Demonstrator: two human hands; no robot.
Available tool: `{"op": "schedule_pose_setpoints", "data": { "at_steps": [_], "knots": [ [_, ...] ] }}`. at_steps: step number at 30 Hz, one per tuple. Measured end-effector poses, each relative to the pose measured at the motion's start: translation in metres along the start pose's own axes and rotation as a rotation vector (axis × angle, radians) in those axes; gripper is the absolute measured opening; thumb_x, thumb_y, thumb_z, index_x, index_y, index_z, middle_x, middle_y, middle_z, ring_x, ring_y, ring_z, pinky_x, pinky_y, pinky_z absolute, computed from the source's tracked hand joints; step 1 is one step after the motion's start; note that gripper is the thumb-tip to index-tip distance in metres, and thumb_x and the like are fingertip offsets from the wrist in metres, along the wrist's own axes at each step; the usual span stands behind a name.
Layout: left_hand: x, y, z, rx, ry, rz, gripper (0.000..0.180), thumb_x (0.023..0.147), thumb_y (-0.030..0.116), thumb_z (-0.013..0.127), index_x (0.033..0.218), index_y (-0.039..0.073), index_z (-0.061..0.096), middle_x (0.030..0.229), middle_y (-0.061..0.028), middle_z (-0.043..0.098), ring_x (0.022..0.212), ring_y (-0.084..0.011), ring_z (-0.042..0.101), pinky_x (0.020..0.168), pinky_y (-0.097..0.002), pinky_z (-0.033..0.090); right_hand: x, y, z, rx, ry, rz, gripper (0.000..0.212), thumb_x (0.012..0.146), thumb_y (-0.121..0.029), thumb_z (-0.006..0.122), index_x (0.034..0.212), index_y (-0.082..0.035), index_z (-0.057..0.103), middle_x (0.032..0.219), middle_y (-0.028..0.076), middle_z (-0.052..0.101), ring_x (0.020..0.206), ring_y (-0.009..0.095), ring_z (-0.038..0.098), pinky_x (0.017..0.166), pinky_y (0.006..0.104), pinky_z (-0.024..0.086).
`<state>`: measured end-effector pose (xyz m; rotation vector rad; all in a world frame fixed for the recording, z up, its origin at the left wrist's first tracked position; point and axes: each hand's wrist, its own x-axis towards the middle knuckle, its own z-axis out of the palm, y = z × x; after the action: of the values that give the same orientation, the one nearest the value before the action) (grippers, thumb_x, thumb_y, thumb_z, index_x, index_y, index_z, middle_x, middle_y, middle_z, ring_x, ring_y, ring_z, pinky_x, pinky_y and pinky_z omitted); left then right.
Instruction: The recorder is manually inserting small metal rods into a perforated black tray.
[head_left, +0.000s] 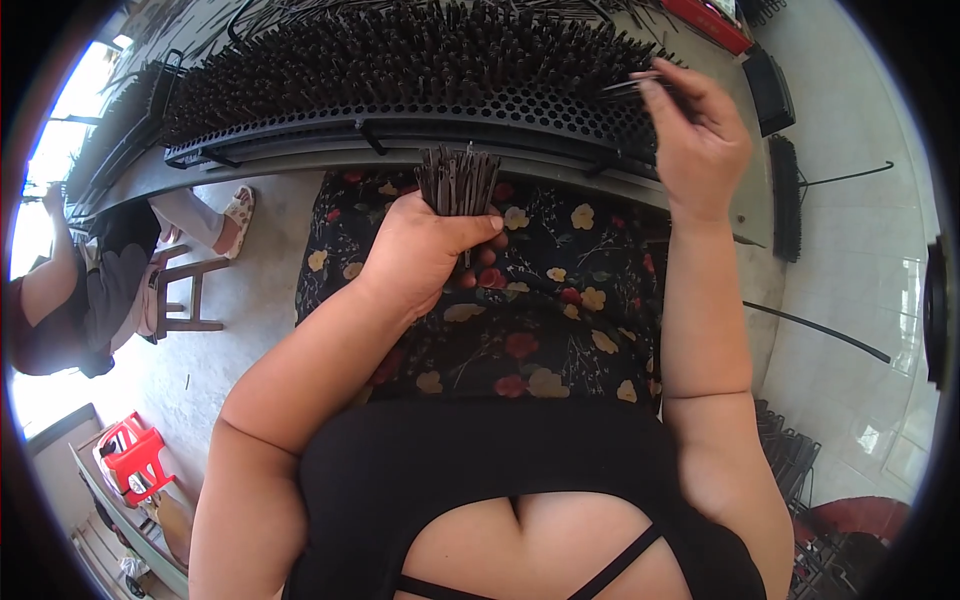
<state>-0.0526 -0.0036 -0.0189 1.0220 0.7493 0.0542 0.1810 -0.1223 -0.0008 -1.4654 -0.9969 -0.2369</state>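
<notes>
Left hand (425, 245), fist closed around a bundle of thin dark sticks (458, 180), is held above the lap over a floral skirt (520, 300); the forearm rises from the lower left and the wrist bends toward the far side, thumb lying across the front of the bundle. Stick tips fan out above the fist and stand just below the near edge of the perforated black tray (480, 110). Right hand (695, 130) is raised at the right, forearm nearly vertical, wrist flexed to the left; its fingertips (655, 85) pinch a few sticks held almost level at the tray's right end, over the bare perforated strip.

Perforated black tray, the largest item, stretches across the far side of the scene on a grey bench (300, 160). Most of its holes carry upright sticks packed into a dense field; a band of open holes runs along the near edge. Fisheye bending curves the tray's edge, and its far rows merge into one dark mass in which single sticks cannot be told apart.

Another person (70, 290) sits at the far left on a wooden stool (185, 295), cut off by the picture's rim and partly washed out by daylight. Red plastic stool (135, 455) stands at the lower left. Dark brush-like pieces (785, 195) lie on the tiled floor at the right; more dark racks at the lower right are too shadowed to identify.
</notes>
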Motion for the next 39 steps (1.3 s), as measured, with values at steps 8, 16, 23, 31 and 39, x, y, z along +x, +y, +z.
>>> {"op": "schedule_pose_setpoints", "data": {
  "at_steps": [8, 16, 23, 31, 39],
  "knots": [
    [0.000, -0.003, 0.001, 0.032, -0.013, 0.011, 0.009, 0.085, 0.008, 0.068, 0.091, 0.004, 0.064, 0.079, -0.0071, 0.066, 0.064, -0.0137, 0.060, 0.046, -0.0265, 0.043, 0.011, -0.001, 0.022, -0.173, -0.154, -0.200, 0.015, 0.081, -0.004, 0.073, 0.096, -0.007, 0.075, 0.090, 0.008, 0.074, 0.082, 0.019, 0.071, 0.073, 0.0245, 0.055],
    [0.000, -0.005, 0.001, 0.050, -0.021, 0.003, 0.009, 0.086, 0.010, 0.069, 0.091, 0.004, 0.064, 0.079, -0.0065, 0.066, 0.063, -0.0132, 0.059, 0.045, -0.0254, 0.042, 0.022, -0.011, 0.018, -0.354, -0.375, -0.191, 0.020, 0.086, -0.007, 0.071, 0.105, -0.009, 0.075, 0.098, 0.005, 0.075, 0.112, 0.021, 0.066, 0.092, 0.0294, 0.051],
    [0.001, -0.004, -0.001, 0.033, -0.011, 0.000, 0.010, 0.087, 0.011, 0.068, 0.093, 0.004, 0.063, 0.080, -0.0076, 0.067, 0.063, -0.0135, 0.060, 0.045, -0.0253, 0.043, 0.024, -0.007, 0.016, -0.364, -0.370, -0.164, 0.019, 0.086, -0.008, 0.071, 0.104, -0.009, 0.076, 0.098, 0.007, 0.075, 0.115, 0.023, 0.065, 0.095, 0.0320, 0.050],
    [-0.001, -0.005, -0.001, -0.049, -0.035, 0.034, 0.016, 0.091, 0.008, 0.063, 0.106, 0.003, 0.061, 0.085, -0.0091, 0.067, 0.069, -0.0139, 0.061, 0.049, -0.0260, 0.045, 0.016, -0.016, 0.009, -0.427, -0.225, -0.253, 0.014, 0.085, -0.009, 0.072, 0.098, -0.007, 0.075, 0.093, 0.007, 0.074, 0.091, 0.020, 0.069, 0.079, 0.0280, 0.053],
    [-0.005, -0.004, 0.007, -0.176, -0.110, 0.104, 0.013, 0.091, 0.003, 0.061, 0.104, 0.003, 0.065, 0.084, -0.0056, 0.068, 0.067, -0.0113, 0.060, 0.052, -0.0246, 0.048, -0.057, -0.066, 0.037, 0.334, -0.474, 0.697, 0.041, 0.083, -0.005, 0.073, 0.122, -0.002, 0.062, 0.089, 0.006, 0.071, 0.074, 0.008, 0.063, 0.064, 0.0225, 0.050]
  ]
}}
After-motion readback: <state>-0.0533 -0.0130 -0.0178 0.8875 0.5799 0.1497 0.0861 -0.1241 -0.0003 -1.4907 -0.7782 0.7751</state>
